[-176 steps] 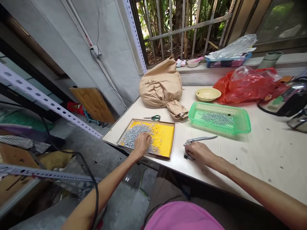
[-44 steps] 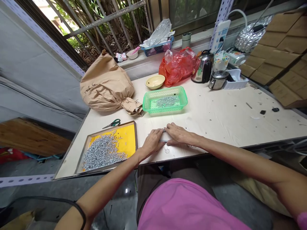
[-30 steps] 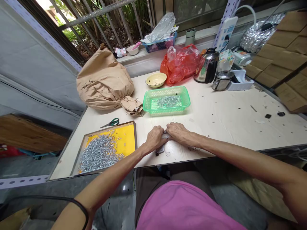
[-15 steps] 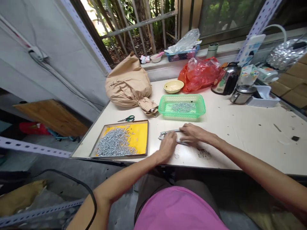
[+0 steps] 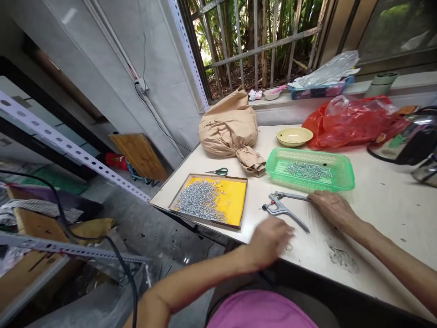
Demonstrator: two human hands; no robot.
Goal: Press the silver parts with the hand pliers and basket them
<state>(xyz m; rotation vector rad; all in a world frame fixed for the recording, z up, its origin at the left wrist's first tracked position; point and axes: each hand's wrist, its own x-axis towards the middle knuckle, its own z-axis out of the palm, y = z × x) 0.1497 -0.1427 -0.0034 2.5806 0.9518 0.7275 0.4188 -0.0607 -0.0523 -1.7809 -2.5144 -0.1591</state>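
Grey metal hand pliers [image 5: 285,208] lie on the table with their handles spread apart and a small red part near the jaws. My right hand [image 5: 332,207] has its fingers curled at the end of the upper handle. Just below the lower handle, my left hand [image 5: 271,241] is apart from the pliers, its fingers bent and smeared by motion. To the left, a shallow tray [image 5: 244,200] with a yellow bottom holds a heap of small silvery metal pieces [image 5: 201,200]. Beyond the pliers, a green basket [image 5: 344,175] holds more slim metal pieces [image 5: 309,171].
Dark-handled scissors [image 5: 221,171] lie behind the tray. Farther back are a tied brown paper bag [image 5: 228,125], a yellow bowl [image 5: 294,136], a red plastic bag [image 5: 351,125] and a kettle [image 5: 406,134]. A small clear thing [image 5: 341,257] lies near the front edge.
The view has swung left. My left hand has come off the pliers toward the table's front edge. My right hand has shifted to a handle's end, and the handles now show spread wider.
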